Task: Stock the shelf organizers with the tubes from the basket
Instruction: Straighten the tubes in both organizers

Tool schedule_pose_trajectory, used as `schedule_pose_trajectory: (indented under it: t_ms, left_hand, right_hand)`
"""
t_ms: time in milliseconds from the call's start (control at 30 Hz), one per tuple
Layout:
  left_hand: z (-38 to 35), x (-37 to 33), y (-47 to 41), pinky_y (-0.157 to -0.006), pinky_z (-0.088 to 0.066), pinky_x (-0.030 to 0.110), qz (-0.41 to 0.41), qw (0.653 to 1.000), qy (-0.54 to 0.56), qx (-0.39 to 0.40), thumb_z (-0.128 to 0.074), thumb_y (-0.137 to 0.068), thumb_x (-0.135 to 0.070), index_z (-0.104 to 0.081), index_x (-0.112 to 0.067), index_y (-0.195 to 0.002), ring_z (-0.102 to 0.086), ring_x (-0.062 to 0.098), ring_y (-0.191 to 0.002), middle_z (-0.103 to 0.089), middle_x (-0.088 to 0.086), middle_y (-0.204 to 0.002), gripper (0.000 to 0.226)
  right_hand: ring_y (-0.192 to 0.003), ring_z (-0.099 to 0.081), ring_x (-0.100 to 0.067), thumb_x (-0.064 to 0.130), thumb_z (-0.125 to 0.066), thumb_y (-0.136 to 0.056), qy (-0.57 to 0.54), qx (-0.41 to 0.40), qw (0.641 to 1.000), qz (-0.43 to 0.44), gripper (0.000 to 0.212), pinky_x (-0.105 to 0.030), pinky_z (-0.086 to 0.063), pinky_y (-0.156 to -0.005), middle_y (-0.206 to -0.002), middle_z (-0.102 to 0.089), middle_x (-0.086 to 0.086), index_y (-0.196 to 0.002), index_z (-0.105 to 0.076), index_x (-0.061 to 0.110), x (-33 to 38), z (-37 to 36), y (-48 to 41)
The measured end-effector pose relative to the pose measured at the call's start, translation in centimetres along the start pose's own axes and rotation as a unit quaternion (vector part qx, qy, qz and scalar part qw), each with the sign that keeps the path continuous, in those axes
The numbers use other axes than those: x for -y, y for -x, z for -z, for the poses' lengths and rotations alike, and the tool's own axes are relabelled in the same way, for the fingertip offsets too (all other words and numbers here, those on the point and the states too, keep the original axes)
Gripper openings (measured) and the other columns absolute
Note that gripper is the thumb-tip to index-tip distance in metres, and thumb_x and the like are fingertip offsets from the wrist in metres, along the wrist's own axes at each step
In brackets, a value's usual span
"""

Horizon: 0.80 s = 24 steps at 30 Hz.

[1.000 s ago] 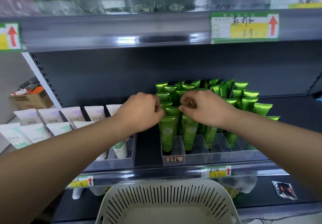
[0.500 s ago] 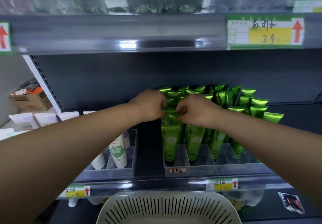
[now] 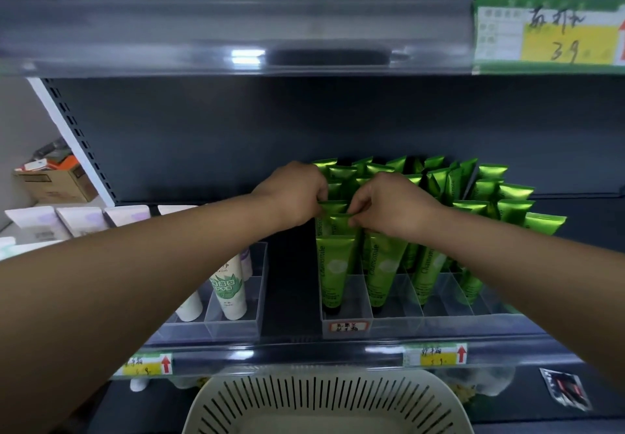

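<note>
Both hands' fingers [image 3: 355, 221] pinching one green tube's [image 3: 340, 220] crimped top edge

basket [image 3: 324, 410]: bottom cropped | price label [image 3: 548, 33]: right edge cropped, blurred

The green tubes [image 3: 334, 264] have a glossy, metallic-looking sheen, with crimped flat ends catching the light. Their organizer [image 3: 399, 301] is clear, smooth plastic, as is the second organizer [image 3: 236, 325] that holds white tubes [image 3: 230, 291] with a softer, satin finish. The shelf [image 3: 291, 285] and its back panel look like dark matt painted metal; its front rail [image 3: 304, 352] is glossy and transparent. The basket [image 3: 324, 403] is cream, slotted plastic, matt. The price tags [image 3: 436, 354] are paper. A box [image 3: 57, 183] looks like cardboard.
</note>
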<state>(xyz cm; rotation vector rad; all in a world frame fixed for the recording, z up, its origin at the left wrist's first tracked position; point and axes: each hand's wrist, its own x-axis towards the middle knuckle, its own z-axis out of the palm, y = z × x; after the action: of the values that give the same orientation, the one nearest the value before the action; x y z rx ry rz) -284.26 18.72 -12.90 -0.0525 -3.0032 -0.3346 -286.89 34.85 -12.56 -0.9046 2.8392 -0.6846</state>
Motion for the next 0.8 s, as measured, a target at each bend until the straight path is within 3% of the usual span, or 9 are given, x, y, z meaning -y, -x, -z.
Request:
schedule_pose_trajectory:
  t_ms: [67,200,333,500,800]
  left_hand:
    - [0.0,0.1,0.0,-0.075,-0.043,0.021,0.000,1.000,-0.001,-0.002,-0.072,-0.080,-0.023,-0.071,-0.018,-0.097,-0.063,0.020,-0.095,-0.068,0.003,-0.103,0.017]
    - [-0.1,0.1,0.0,-0.076,-0.044,0.023,0.001,1.000,0.002,-0.004,-0.071,-0.082,-0.024,-0.071,-0.019,-0.100,-0.063,0.021,-0.097,-0.068,0.003,-0.105,0.019]
    - [-0.1,0.1,0.2,-0.080,-0.047,0.025,-0.003,1.000,0.001,-0.010,-0.069,-0.083,-0.021,-0.071,-0.018,-0.102,-0.063,0.021,-0.098,-0.068,0.004,-0.108,0.020]
    - [-0.1,0.0,0.4,-0.081,-0.047,0.025,-0.001,1.000,-0.002,-0.017,-0.064,-0.084,-0.014,-0.070,-0.018,-0.106,-0.063,0.023,-0.102,-0.067,0.006,-0.111,0.023]
    - [-0.3,0.2,0.3,-0.080,-0.047,0.025,0.001,1.000,0.005,-0.020,-0.066,-0.084,-0.018,-0.070,-0.020,-0.105,-0.063,0.023,-0.100,-0.067,0.005,-0.110,0.021]
  right_hand:
    - [-0.056,-0.047,0.002,0.015,-0.072,-0.080,-0.015,0.000,1.000,-0.002,0.011,-0.008,-0.037,-0.055,-0.061,-0.053,0.016,-0.091,-0.074,0.013,0.0,0.0,0.0]
    - [-0.055,-0.046,0.003,0.017,-0.072,-0.081,-0.021,-0.001,1.000,-0.001,0.010,-0.004,-0.035,-0.054,-0.059,-0.050,0.018,-0.091,-0.074,0.014,0.2,0.0,0.1]
    - [-0.059,-0.052,-0.001,0.016,-0.072,-0.081,-0.028,0.002,1.000,-0.003,0.008,-0.011,-0.042,-0.061,-0.060,-0.053,0.015,-0.088,-0.074,0.014,0.4,-0.1,0.1]
    - [-0.072,-0.071,-0.020,0.012,-0.073,-0.080,-0.073,0.007,0.997,-0.015,0.006,-0.028,-0.057,-0.072,-0.066,-0.064,0.008,-0.076,-0.071,0.017,0.9,-0.4,-0.1]
    - [-0.066,-0.068,-0.017,0.014,-0.072,-0.081,-0.061,0.017,0.998,0.005,0.003,-0.027,-0.057,-0.070,-0.066,-0.064,0.009,-0.084,-0.074,0.013,0.9,-0.9,-0.1]
